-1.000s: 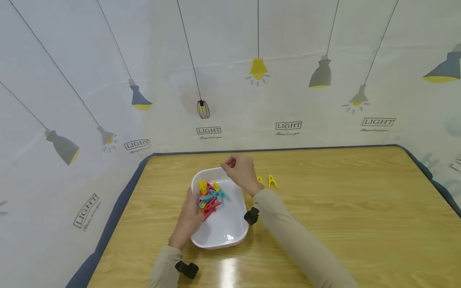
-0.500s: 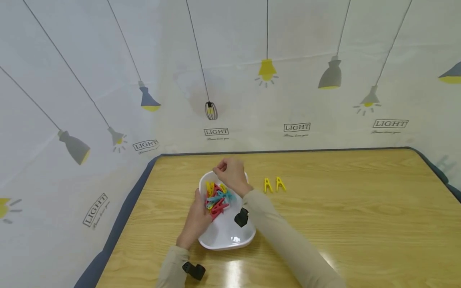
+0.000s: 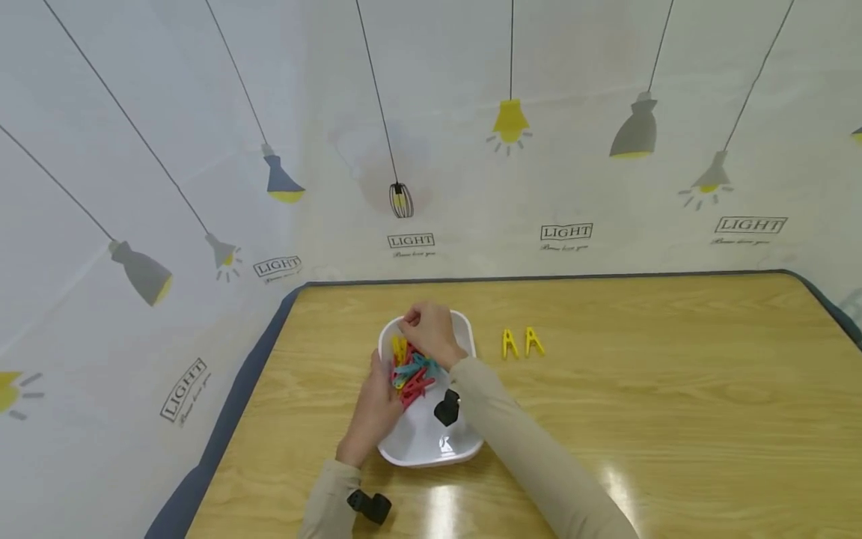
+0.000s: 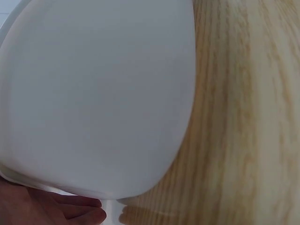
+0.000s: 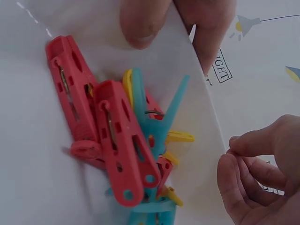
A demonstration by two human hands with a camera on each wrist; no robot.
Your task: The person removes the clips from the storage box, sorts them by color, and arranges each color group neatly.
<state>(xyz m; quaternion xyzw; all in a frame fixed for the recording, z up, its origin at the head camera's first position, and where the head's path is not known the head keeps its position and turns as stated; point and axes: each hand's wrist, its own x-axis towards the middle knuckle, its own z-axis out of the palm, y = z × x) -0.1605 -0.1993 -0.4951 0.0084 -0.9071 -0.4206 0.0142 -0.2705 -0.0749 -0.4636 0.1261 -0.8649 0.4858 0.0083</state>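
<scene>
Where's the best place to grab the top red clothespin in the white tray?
Probably pinch the red clothespin across its two long flat sides, near the rounded end at the edge of the pile, coming from above. It lies flat on top, while its other end sits against the blue and yellow pins in the tray.

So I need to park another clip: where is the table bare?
Bare wood lies right of the two yellow clips and along the near edge. It is crowded at the white bowl, where the left hand and right hand work.
</scene>
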